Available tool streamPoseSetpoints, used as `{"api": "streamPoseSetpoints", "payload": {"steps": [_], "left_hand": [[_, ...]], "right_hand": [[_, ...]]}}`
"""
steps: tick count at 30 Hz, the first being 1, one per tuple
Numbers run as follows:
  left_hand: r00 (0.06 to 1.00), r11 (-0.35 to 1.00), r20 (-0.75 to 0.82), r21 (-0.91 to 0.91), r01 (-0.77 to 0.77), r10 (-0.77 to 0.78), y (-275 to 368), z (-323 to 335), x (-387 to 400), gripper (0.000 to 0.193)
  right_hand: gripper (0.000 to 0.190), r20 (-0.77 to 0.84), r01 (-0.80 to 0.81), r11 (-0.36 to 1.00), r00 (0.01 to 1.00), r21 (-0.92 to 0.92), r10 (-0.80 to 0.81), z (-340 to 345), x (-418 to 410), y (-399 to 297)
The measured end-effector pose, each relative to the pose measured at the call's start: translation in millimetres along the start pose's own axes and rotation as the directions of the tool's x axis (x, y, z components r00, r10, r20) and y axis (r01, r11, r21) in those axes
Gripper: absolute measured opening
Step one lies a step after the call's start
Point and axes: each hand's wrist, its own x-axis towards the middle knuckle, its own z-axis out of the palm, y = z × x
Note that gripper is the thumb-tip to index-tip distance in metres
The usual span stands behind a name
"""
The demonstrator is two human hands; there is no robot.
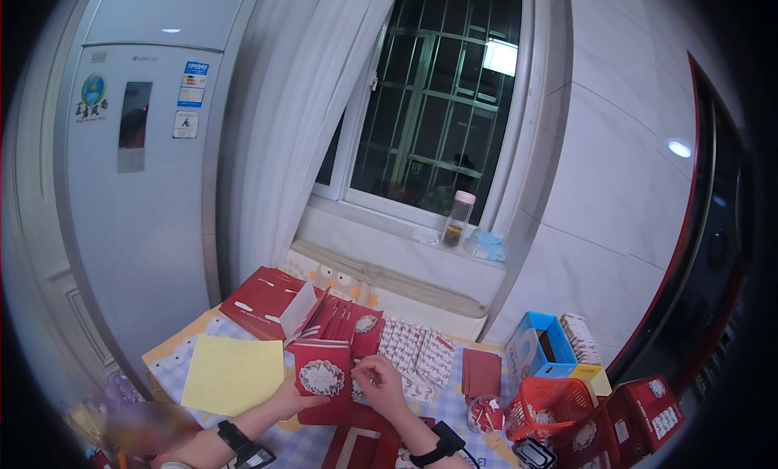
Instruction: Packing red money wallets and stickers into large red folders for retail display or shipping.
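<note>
My left hand [296, 401] holds a small stack of red card wallets [306, 359] upright by the lower left side, the thumb across the front. A wreath-shaped printed label decorates the front one. Beside the stack's right edge is my right hand [382, 383], its fingers curled and the fingertips close to that edge. Whether they pinch anything is too small to tell. Below the stack, another red card piece [325, 414] shows. Behind it lie a row of red wallets [334, 319] and patterned white-and-red paper packs [419, 350].
A yellow sheet [234, 375] and an open red carton [261, 302] are at left on the checked tablecloth [285, 441]. Rightward are dark red cards [481, 372], a clear tub [486, 413], an orange basket [529, 420], a blue box [550, 335] and red boxes [644, 408].
</note>
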Motion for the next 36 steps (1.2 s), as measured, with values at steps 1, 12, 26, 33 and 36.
{"api": "streamPoseSetpoints", "payload": {"steps": [1, 12, 26, 33, 36], "left_hand": [[1.000, 1.000, 0.000, 0.000, 0.002, -0.002, 5, 3, -5, 0.045], [0.994, 1.000, 0.108, 0.009, -0.006, 0.005, 25, 9, -29, 0.046], [0.992, 0.995, 0.123, 0.087, -0.042, 0.031, 25, 14, -37, 0.045], [0.984, 0.985, 0.158, 0.136, -0.109, 0.087, 17, 14, -37, 0.049], [0.986, 0.991, 0.154, 0.109, -0.079, 0.062, 19, 15, -39, 0.052]], "right_hand": [[0.015, 0.000, -0.002, 1.000, 1.000, 0.000, 0.002, 0, 0, -8], [0.017, -0.148, -0.095, 0.995, 0.985, -0.024, 0.090, 4, -4, -29], [0.018, 0.009, -0.052, 0.934, 0.998, -0.354, 0.059, -12, 7, -50], [0.013, 0.009, 0.040, 0.912, 0.999, -0.409, -0.040, -13, 9, -48], [0.011, -0.020, -0.066, 0.968, 0.998, -0.243, 0.063, -8, 5, -48]]}}
